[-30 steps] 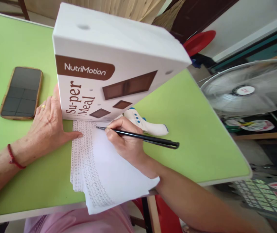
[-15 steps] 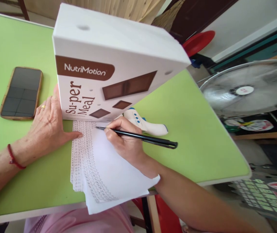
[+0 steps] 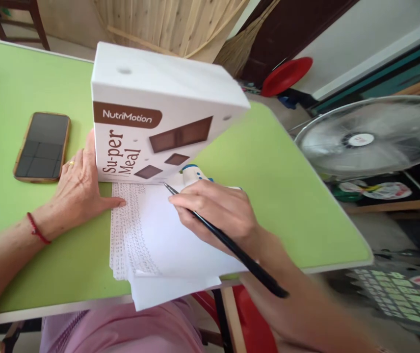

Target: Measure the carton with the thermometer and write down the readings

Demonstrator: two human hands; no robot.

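My right hand (image 3: 221, 211) grips a black pen (image 3: 256, 268), its tip close to the bottom edge of the white box, over the top of the paper sheets (image 3: 173, 235). Rows of small handwriting run down the left part of the sheets. My left hand (image 3: 79, 179) lies on the table with its fingers along the box's left side and its thumb stretched onto the paper's left edge. The white box (image 3: 191, 88), printed NutriMotion Su-per Meal, stands upright at the head of the sheets. Behind my right hand, a white and blue handheld device (image 3: 193, 174) is partly hidden.
A phone (image 3: 42, 147) in a brown case lies left of my left hand on the green table (image 3: 291, 211). Past the table's right edge stands a fan (image 3: 360, 139). A red round object (image 3: 287, 76) is on the far side.
My right hand with the pen has moved right and lifted, and the pen has turned steeper across the view. The left hand keeps its place by the box. The view has shifted slightly.
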